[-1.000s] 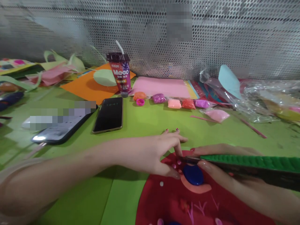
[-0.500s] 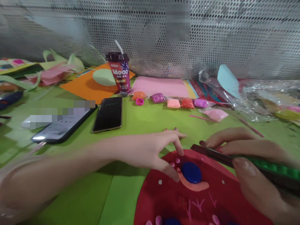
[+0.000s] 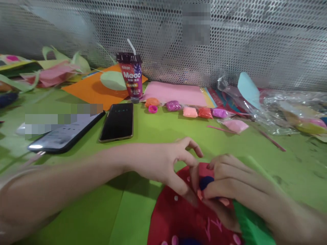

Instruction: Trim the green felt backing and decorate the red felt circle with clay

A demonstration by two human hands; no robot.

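A dark red, rounded piece point(image 3: 166, 217) lies in front of me with a blue disc point(image 3: 206, 182), a curved peach strip point(image 3: 224, 201), small pink and white dots and thin pink lines on it. My left hand point(image 3: 176, 166) reaches over its upper left, fingers apart, thumb and forefinger close to the strip's left end. My right hand point(image 3: 237, 183) has its thumb and forefinger together at that same end, partly covering disc and strip. Beneath the right palm shows a green ribbed object point(image 3: 252, 224); its kind and how it is held are partly hidden.
Two phones, one dark point(image 3: 117, 122) and one lit point(image 3: 68, 132), lie left of a drink cup point(image 3: 133, 78) with a straw. Several small clay packets point(image 3: 190, 112), pink paper point(image 3: 176, 93) and crumpled clear plastic point(image 3: 273, 112) lie toward the perforated metal wall point(image 3: 163, 41).
My right hand has moved left over the blue disc and peach strip. The green object has turned and is now mostly under that hand. My left hand has stayed near the same place.
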